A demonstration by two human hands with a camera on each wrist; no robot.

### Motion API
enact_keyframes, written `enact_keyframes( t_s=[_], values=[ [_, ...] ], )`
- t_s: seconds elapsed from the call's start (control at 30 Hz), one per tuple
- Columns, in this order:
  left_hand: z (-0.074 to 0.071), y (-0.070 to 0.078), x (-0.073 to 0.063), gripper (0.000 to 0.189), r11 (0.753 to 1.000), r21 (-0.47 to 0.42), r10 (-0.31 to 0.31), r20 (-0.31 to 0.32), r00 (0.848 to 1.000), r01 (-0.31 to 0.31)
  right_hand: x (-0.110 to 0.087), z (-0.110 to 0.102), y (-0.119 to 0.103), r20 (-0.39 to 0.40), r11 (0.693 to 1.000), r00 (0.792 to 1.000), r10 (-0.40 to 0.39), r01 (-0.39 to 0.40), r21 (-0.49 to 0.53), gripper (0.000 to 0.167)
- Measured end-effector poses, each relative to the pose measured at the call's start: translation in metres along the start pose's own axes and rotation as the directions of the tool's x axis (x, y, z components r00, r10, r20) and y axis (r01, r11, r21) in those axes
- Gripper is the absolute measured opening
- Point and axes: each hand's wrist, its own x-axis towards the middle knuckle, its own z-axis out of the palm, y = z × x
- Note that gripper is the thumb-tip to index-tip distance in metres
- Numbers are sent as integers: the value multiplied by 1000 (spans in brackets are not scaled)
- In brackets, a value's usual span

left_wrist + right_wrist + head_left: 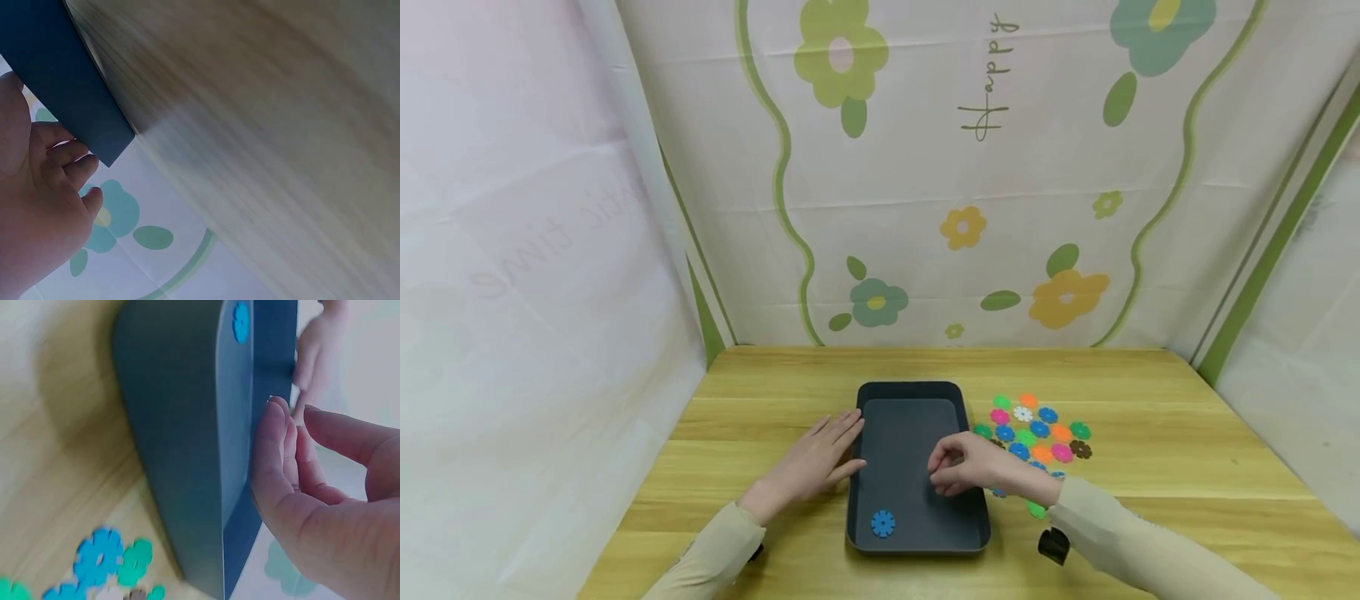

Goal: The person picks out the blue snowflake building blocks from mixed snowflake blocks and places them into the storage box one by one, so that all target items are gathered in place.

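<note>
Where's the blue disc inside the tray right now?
In the head view, the blue disc lies on the floor of the tray, toward its near-left corner, nearer the person than the left hand at the left rim.

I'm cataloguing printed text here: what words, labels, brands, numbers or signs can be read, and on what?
"Happy": back curtain, turned sideways.
"tic time": left curtain, faint, running right to left; its start is unreadable.
Right curtain: faint marks, too blurred to read.
None visible on the dark tray.
</note>
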Motion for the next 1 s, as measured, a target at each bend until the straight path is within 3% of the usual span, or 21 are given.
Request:
enact_keyframes(
  t_s=[0.2,0.47,0.77,1.0],
  values=[
    [0,1,0,69,1000,-3,1,-5,1000,-1,-18,-25,10,-58,999,998,-37,38,13,27],
    [-2,2,0,68,1000,-25,-6,-2,1000,6,-44,-50,25,-108,999,994,-12,16,31,35],
    [-1,1,-1,70,1000,-13,-11,11,1000,12,-66,-66,48,-147,998,988,53,-49,27,35],
    [-2,0,-1,70,1000,-20,-14,17,1000,14,-88,-80,69,-206,999,978,44,-49,-20,32]
  ],
)
